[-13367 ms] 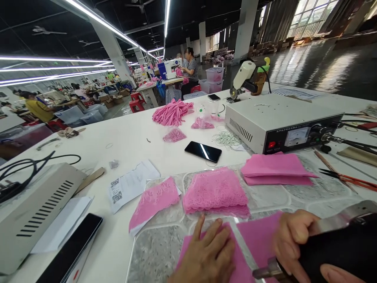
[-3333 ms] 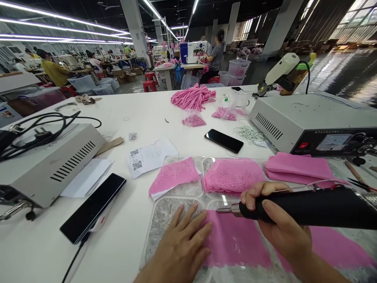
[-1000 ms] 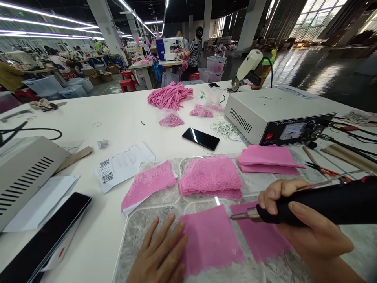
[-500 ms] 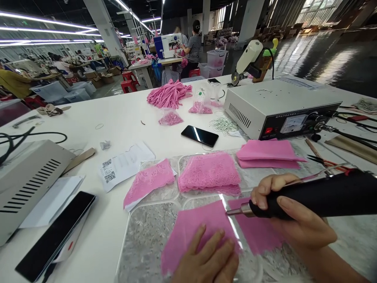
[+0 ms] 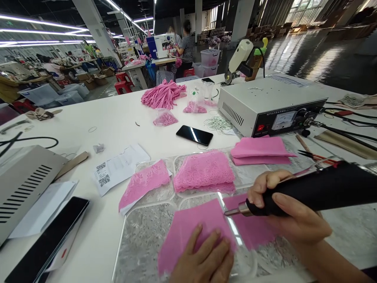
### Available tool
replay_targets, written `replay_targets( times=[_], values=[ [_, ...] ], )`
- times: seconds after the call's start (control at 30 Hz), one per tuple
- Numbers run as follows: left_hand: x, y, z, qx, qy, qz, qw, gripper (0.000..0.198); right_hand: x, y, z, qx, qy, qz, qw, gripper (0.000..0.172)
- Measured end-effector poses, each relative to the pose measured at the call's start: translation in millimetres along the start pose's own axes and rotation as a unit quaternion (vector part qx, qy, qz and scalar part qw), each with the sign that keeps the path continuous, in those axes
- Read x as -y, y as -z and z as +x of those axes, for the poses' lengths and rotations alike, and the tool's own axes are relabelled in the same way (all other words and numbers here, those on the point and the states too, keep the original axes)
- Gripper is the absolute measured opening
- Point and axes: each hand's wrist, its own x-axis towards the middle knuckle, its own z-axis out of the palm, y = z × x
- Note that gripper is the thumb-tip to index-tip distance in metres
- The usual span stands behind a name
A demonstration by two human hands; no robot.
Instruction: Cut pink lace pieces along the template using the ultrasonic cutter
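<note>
My left hand [image 5: 205,255] lies flat with fingers spread on a pink fabric piece [image 5: 193,220] at the front. My right hand [image 5: 287,210] is wrapped round a black handheld ultrasonic tool [image 5: 318,190]. Its pointed metal tip [image 5: 231,212] touches or hovers just over the right edge of that piece; I cannot tell which. A second pink piece [image 5: 255,234] lies to the right, partly under the tool and hand. Beneath both is a clear plastic sheet [image 5: 144,236] with rounded outlines. Behind them sit a pink lace stack [image 5: 204,173], a single lace piece [image 5: 147,179] and folded pink fabric [image 5: 260,151].
A grey generator box [image 5: 271,104] with a meter stands at the back right, cables at its side. Near the middle lie a phone [image 5: 194,135], rubber bands [image 5: 218,124] and pink strips [image 5: 163,94]. Another grey box [image 5: 28,181] and a black phone [image 5: 48,239] are left. Two people stand far off.
The view has shifted slightly, so most things sit further left in the picture. My left hand still presses the fabric, and the tool tip stays near the same edge.
</note>
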Motion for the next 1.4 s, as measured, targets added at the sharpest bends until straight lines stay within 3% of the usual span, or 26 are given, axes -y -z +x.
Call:
replay_targets(
  times=[0.3, 1.17, 1.4],
  values=[
    [0, 2.8, 1, 0.02, -0.006, -0.016, 1.0, 0.042, 8, 7, -14, 0.019, -0.032, -0.009, 0.999, 0.012],
    [1, 1.7, 4, -0.014, 0.005, -0.028, 0.999, 0.042, 6, 2, -15, 0.065, -0.039, -0.018, 0.997, 0.009],
    [-1, 11.0, 9, -0.003, 0.019, -0.031, 0.999, 0.042, 10, 10, -12, 0.014, -0.011, 0.03, 0.999, 0.01]
  ],
)
